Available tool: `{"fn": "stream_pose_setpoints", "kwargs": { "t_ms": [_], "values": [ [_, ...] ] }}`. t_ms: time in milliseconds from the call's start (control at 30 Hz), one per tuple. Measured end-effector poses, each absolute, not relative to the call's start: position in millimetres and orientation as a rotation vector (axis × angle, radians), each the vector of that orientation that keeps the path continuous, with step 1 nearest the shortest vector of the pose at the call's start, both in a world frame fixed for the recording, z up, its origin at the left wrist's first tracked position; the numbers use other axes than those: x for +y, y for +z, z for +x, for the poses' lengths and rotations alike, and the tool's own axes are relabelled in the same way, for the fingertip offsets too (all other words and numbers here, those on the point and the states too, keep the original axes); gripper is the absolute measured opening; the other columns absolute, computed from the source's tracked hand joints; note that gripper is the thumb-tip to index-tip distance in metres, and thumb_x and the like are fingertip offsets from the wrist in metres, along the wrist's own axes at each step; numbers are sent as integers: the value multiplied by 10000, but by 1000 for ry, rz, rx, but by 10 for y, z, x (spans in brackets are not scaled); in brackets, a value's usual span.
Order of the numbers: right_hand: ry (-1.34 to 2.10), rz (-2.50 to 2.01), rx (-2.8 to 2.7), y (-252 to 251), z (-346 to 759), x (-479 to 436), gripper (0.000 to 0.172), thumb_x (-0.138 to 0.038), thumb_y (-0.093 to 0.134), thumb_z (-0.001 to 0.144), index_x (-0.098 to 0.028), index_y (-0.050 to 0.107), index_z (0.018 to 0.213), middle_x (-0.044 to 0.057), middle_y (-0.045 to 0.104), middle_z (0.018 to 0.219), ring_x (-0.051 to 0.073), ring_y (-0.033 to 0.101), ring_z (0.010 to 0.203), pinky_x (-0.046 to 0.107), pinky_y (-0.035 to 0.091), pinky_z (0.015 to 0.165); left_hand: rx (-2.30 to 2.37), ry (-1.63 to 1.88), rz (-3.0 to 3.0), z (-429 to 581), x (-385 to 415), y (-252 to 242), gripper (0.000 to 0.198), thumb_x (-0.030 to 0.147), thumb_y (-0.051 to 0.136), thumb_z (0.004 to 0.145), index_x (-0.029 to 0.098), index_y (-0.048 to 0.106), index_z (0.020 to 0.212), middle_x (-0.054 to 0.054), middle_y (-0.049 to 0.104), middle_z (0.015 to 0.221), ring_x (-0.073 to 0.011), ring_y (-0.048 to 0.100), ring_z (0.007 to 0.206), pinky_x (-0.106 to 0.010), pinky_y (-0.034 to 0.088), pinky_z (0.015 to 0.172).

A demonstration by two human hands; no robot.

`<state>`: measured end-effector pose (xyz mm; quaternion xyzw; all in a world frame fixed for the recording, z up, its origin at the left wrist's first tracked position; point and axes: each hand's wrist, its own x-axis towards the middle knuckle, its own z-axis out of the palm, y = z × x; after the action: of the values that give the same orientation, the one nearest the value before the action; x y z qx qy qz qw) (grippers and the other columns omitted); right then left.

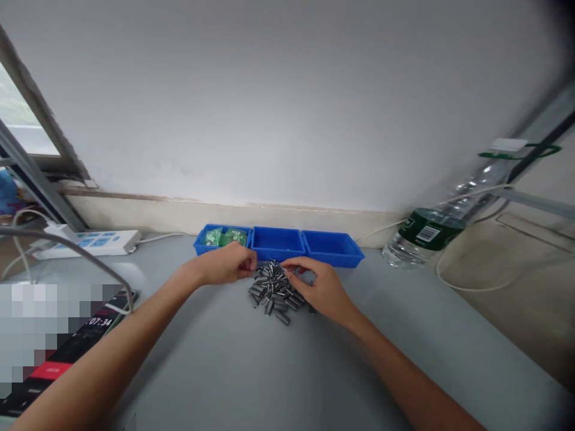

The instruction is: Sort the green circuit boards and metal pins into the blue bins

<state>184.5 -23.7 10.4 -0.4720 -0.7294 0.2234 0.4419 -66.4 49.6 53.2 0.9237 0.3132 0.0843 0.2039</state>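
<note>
A heap of small metal cylinders [278, 290] lies on the grey table, in front of a row of blue bins. My left hand [231, 263] is at the heap's left edge, its fingers curled together; whatever they pinch is hidden. On the opposite side, my right hand [317, 284] reaches over the heap with thumb and forefinger drawn close at its upper part. Something small and shiny shows by those fingertips, too small to name. The left blue bin [197, 244] holds green pieces [223, 237], partly covered by my left hand.
The middle blue bin [278, 240] and right blue bin [335, 246] stand by the wall. A large water bottle [431, 224] leans at the right, near a white cable [467, 289]. A power strip [96, 242] and a lit screen [85, 338] are at the left.
</note>
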Motion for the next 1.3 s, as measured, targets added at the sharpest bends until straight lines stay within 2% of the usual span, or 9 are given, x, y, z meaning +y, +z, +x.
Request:
{"fn": "stream_pose_setpoints", "kwargs": {
  "t_ms": [233, 367, 467, 533, 633, 767, 1000, 1200, 1300],
  "values": [
    [1151, -1026, -1610, 60, 1722, -256, 367, -427, 776, 832, -228, 721, 1136, 58, 803, 920, 212, 757, 834, 344, 597, 761, 812, 544, 2534, -478, 309, 698, 144, 261, 730, 848, 204, 597, 840, 22, 683, 752, -143, 641, 712, -260, 455, 698],
    [1210, -988, -1519, -3, 1697, -213, 384, -498, 781, 816, -226, 753, 1086, 44, 789, 819, 217, 758, 784, 363, 607, 763, 781, 591, 2566, -430, 282, 651, 141, 275, 728, 838, 203, 607, 824, 24, 675, 743, -140, 625, 698, -254, 431, 654],
    [1002, -1064, -1559, -18, 1727, -174, 300, -459, 746, 846, -228, 774, 1035, 50, 788, 846, 227, 746, 783, 385, 604, 758, 827, 529, 2639, -430, 319, 597, 74, 230, 700, 844, 202, 632, 854, 3, 688, 764, -157, 629, 715, -261, 415, 644],
    [713, -1135, -1632, -8, 1773, -150, 253, -389, 694, 893, -238, 777, 1079, 64, 796, 957, 242, 738, 872, 421, 594, 842, 885, 433, 2727, -449, 362, 548, 58, 171, 644, 871, 197, 669, 916, -27, 710, 795, -178, 639, 733, -274, 412, 657],
    [210, -1224, -1774, -18, 1866, -101, 355, -312, 601, 953, -237, 727, 1276, 95, 765, 1193, 309, 657, 1133, 532, 511, 1033, 970, 269, 2818, -482, 427, 456, 213, 93, 568, 887, 189, 719, 1002, -73, 739, 843, -214, 672, 778, -296, 427, 690],
    [-172, -1370, -1946, -131, 1968, -12, 416, -294, 570, 975, -193, 682, 1362, 115, 716, 1326, 413, 522, 1284, 649, 433, 1056, 1050, 71, 2896, -484, 468, 352, 279, 68, 534, 891, 182, 755, 1020, -116, 756, 888, -260, 704, 830, -323, 447, 696],
    [-315, -1346, -2043, -197, 1970, 2, 398, -313, 557, 996, -187, 673, 1356, 108, 690, 1374, 393, 473, 1388, 609, 419, 1091, 1172, 49, 2994, -431, 439, 326, 184, 83, 569, 876, 174, 729, 867, -106, 705, 772, -245, 679, 727, -324, 446, 643],
    [-318, -1263, -2018, -152, 1977, -22, 280, -284, 565, 981, -197, 735, 1187, 102, 733, 1279, 367, 523, 1351, 586, 446, 1070, 1256, -28, 2960, -479, 411, 367, 292, 42, 553, 818, 178, 682, 1042, -89, 708, 849, -237, 668, 786, -302, 392, 616],
    [-266, -1229, -1990, -128, 1995, -33, 253, -267, 564, 974, -200, 738, 1145, 99, 756, 1216, 361, 552, 1316, 590, 457, 1060, 1202, 22, 2911, -509, 401, 443, 313, 25, 576, 747, 186, 645, 1006, -59, 698, 845, -211, 638, 774, -292, 346, 599]
  ]
}}
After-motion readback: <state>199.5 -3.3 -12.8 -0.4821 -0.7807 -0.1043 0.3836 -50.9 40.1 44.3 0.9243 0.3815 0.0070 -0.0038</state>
